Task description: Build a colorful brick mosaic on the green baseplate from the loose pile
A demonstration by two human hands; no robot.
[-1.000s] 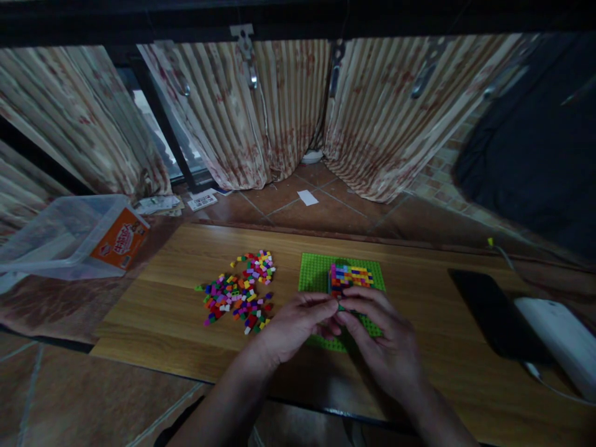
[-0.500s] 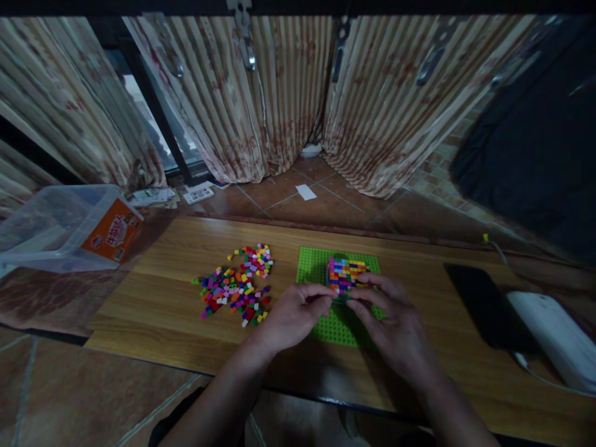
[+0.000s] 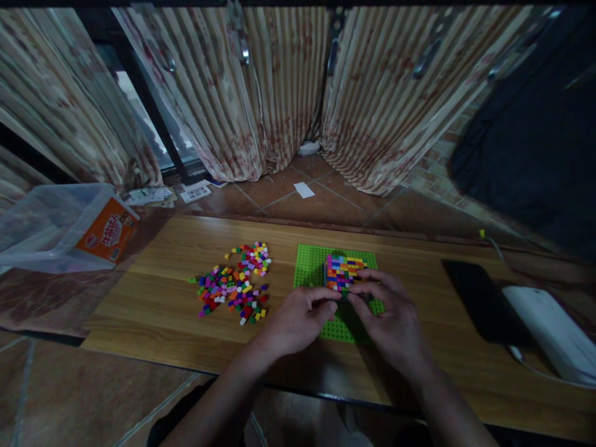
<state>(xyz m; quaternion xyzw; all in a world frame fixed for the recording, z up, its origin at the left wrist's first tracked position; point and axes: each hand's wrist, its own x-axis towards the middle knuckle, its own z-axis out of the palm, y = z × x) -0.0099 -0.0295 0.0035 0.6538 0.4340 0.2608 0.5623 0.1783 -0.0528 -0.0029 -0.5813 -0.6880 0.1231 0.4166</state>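
A block of small multicoloured building bricks (image 3: 343, 268) stands on a green studded baseplate (image 3: 308, 259). At the block's near edge is my left hand (image 3: 295, 320), its index finger stretched to the front row and the thumb curled just below. Anything between those fingertips is too small to make out. My right hand (image 3: 393, 316) is bent round the block's right front side, fingertips on the bricks and thumb at the near edge. Its fingers cover the block's right part. Left of the baseplate lies a loose pile of bricks (image 3: 228, 290) in many colours.
The wooden table (image 3: 149, 292) carries a black flat device (image 3: 482, 301) and a white box-shaped device (image 3: 549, 329) with a cable on the right. A clear plastic bin (image 3: 60, 230) with an orange label stands at the left. Striped curtains (image 3: 274, 93) hang behind.
My left thumb has dropped slightly away from the index finger, which now reaches farther along the block's near edge. My right hand stays about the same. The whole view has shifted a little.
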